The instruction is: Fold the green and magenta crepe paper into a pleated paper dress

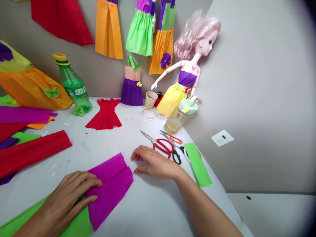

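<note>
My left hand (74,194) lies with outstretched fingers across a piece of magenta crepe paper (111,189) and a green sheet (79,220) that meets it at the left. The magenta piece is gathered in folds along its upper edge and has an uneven right edge. Just right of that edge is my right hand (153,163), palm down, with fingers bent and thumb apart; nothing shows between them. Beyond it lie red-handled scissors (164,146), orange snips (174,138) and black-handled scissors (176,156).
A red paper dress (106,113), a green bottle (74,85), a paper cup (150,99) and a tape roll (148,114) are at the back. A doll (189,77) stands behind a lidded jar (180,117). Coloured paper (32,151) is piled left; a green strip (198,164) lies right.
</note>
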Demonstrator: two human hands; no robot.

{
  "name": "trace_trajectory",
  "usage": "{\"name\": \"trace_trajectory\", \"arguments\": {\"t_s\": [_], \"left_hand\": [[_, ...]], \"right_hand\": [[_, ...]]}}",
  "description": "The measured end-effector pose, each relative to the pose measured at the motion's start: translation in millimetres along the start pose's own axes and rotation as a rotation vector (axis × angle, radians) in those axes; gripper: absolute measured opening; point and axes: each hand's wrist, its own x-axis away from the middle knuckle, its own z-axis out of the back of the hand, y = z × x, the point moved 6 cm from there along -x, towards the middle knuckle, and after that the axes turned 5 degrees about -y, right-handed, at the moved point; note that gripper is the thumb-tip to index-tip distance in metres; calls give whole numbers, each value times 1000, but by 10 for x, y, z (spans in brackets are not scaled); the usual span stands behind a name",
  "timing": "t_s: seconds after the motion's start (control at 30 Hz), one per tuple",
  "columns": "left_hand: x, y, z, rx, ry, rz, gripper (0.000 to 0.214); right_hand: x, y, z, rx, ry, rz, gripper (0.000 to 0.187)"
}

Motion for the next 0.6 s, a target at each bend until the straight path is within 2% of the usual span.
{"name": "trace_trajectory", "arguments": {"t_s": [0.1,0.27,0.4,0.6], "left_hand": [[-20,8,36,-31,13,-14,29],[-47,-40,55,-84,-16,-142,35],[-43,-101,43,-104,-17,-128,36],[-44,-61,46,-103,-26,-126,41]], "right_hand": [[-28,-13,-18,-20,61,-1,27],[-68,-31,-81,19,131,-31,27],[-73,-60,-93,55,159,-19,30],[-92,-118,-134,178,193,-83,32]]}}
